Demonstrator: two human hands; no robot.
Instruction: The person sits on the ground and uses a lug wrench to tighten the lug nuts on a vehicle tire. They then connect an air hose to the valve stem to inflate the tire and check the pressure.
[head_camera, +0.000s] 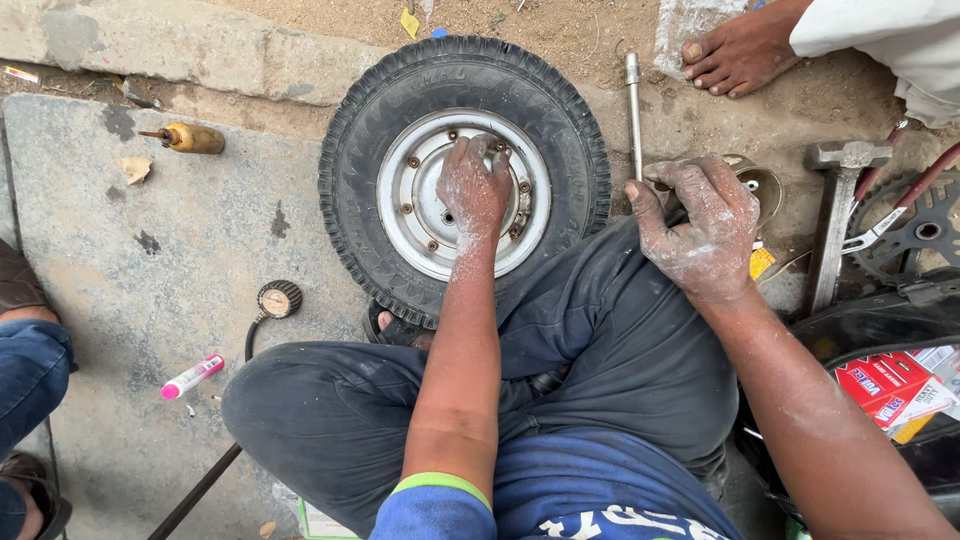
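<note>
Steel rim (420, 215) of the tyre (350, 170) at my knees: my left hand (472, 185) presses its hub, fingers curled; my right hand (700, 225) hovers half-closed, empty; bolts want attention next

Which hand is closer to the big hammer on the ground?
The right hand. It hovers over the knee, just left of the hammer in the picture. The left hand is farther away, resting on the metal rim of the tyre.

Single head-worn view, looking steeply down, close over the lap, ground filling the frame
</note>
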